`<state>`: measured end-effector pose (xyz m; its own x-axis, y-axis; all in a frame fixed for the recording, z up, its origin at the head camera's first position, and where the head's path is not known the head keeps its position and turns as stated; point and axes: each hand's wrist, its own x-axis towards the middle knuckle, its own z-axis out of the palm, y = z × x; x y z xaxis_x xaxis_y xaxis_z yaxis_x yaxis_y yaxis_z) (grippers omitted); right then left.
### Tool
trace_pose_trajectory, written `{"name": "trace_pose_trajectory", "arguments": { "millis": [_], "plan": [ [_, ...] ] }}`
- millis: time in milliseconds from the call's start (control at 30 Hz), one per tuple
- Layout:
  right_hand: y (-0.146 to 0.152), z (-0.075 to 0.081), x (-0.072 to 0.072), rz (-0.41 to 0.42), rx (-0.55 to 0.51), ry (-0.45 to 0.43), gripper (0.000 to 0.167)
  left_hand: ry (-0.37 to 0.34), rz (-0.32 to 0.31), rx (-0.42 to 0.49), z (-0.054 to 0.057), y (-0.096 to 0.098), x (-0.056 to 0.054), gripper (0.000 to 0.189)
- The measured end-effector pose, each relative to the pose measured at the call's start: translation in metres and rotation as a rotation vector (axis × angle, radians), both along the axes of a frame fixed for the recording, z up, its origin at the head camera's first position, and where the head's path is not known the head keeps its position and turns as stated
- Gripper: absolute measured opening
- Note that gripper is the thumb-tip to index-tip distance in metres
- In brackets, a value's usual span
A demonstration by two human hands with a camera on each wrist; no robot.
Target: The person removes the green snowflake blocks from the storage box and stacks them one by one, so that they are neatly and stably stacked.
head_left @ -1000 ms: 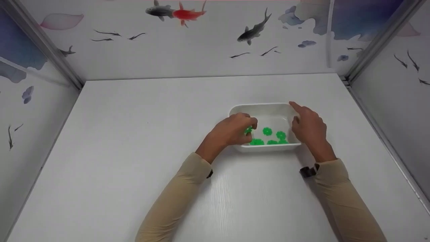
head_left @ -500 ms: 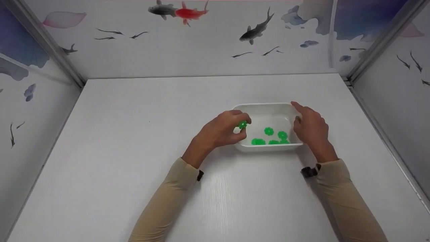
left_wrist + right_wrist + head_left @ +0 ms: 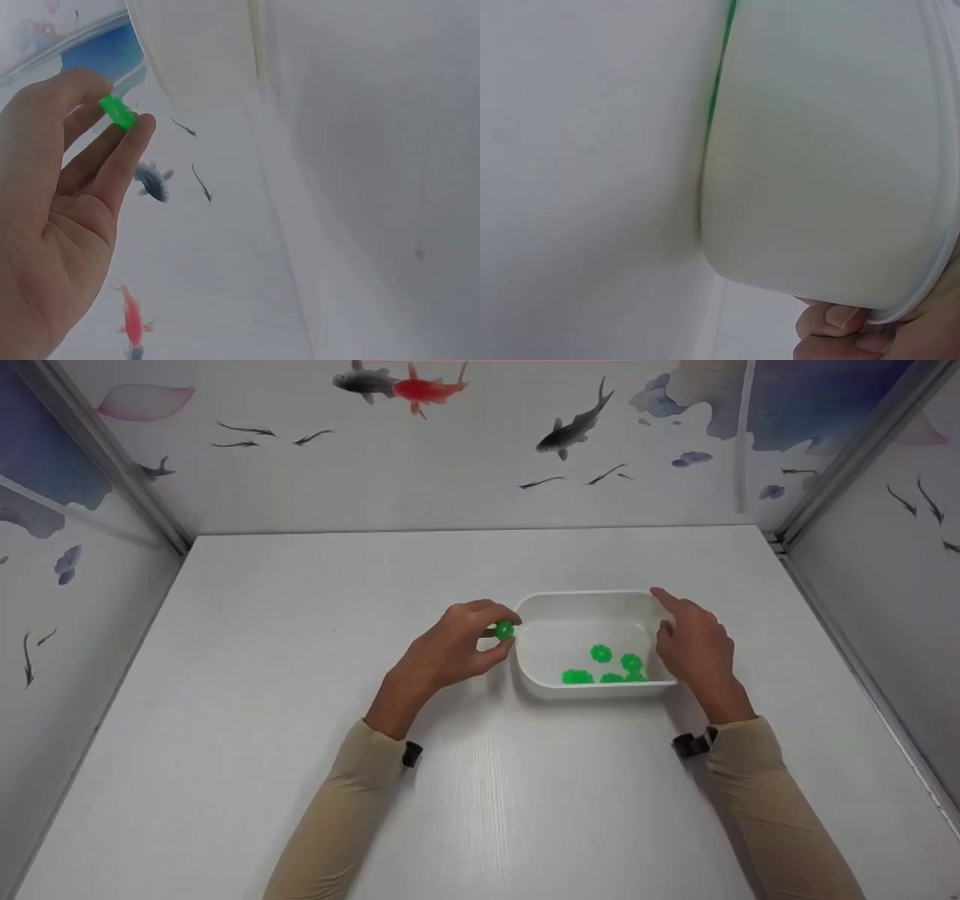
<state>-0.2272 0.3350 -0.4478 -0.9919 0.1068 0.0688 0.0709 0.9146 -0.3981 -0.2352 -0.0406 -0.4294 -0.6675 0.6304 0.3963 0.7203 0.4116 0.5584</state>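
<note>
Between thumb and fingertips, my left hand (image 3: 450, 645) pinches a small green flower-shaped plastic disc (image 3: 504, 630), held just outside the left rim of a white plastic tub (image 3: 592, 687). The left wrist view shows this disc (image 3: 118, 112) edge-on between the fingers. My right hand (image 3: 696, 649) grips the tub's right end, its thumb inside and its index finger along the far corner. Below the rim in the right wrist view, curled fingers (image 3: 836, 319) show against the tub's outer wall (image 3: 817, 165). Several similar green discs (image 3: 601, 653) lie inside, mostly toward the near side.
The tub stands on a white tabletop (image 3: 262, 697), right of the middle. Printed panels with fish (image 3: 574, 431) rise behind the table and on both sides. Black straps with small mounts (image 3: 690, 744) sit at both wrists.
My left hand has lifted a green disc out of the tub and carried it left past the rim. The right hand and the tub have stayed nearly still.
</note>
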Motion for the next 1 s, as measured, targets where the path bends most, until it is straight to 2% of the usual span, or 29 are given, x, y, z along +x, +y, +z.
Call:
{"name": "trace_pose_trajectory", "arguments": {
  "millis": [167,267,533,733,1000],
  "plan": [
    [0.0,0.0,0.0,0.0,-0.007,-0.003,0.058,-0.032,0.114,-0.111,-0.006,-0.015,0.003,0.032],
    [0.0,0.001,0.001,0.001,-0.011,-0.005,0.058,-0.074,0.158,-0.185,-0.011,-0.022,0.004,0.031],
    [0.0,0.0,0.0,0.003,-0.013,-0.003,0.058,-0.19,0.174,-0.234,-0.019,-0.034,0.0,0.024],
    [0.0,0.0,0.0,0.001,-0.007,0.013,0.058,-0.199,0.177,-0.269,-0.021,-0.037,-0.004,0.023],
    [-0.001,0.002,0.001,-0.013,-0.003,-0.013,0.059,-0.222,0.176,-0.314,-0.022,-0.041,-0.008,0.021]
  ]
}}
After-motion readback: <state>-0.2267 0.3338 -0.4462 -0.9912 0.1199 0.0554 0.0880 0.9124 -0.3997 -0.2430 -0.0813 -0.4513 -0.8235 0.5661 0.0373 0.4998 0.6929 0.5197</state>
